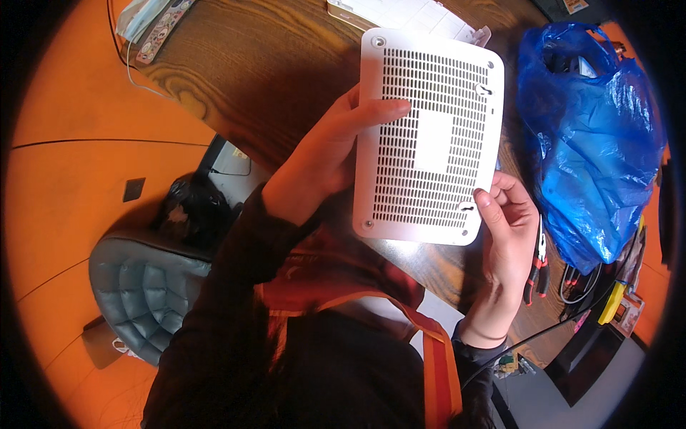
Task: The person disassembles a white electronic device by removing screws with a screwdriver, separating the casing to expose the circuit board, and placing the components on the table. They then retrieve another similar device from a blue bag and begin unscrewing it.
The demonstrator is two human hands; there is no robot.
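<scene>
Both my hands hold up a white router (429, 193), its slotted underside facing me. That underside has a blank-looking pale label in the middle, round holes at the corners and two keyhole slots along the right side. My left hand (321, 157) grips the left edge, thumb lying across the slots and the other fingers hidden behind. At the lower right edge, my right hand (511, 222) pinches the casing between thumb and curled fingers. The router is slightly tilted above the wooden table (243, 79).
A blue plastic bag (593, 150) fills the table's right side. Red-and-black-handled pliers (541, 268) lie beside it, near a yellow-handled tool (612, 304) and cables. White papers or packaging (407, 11) sit at the far edge. A grey padded chair (146, 286) stands at left.
</scene>
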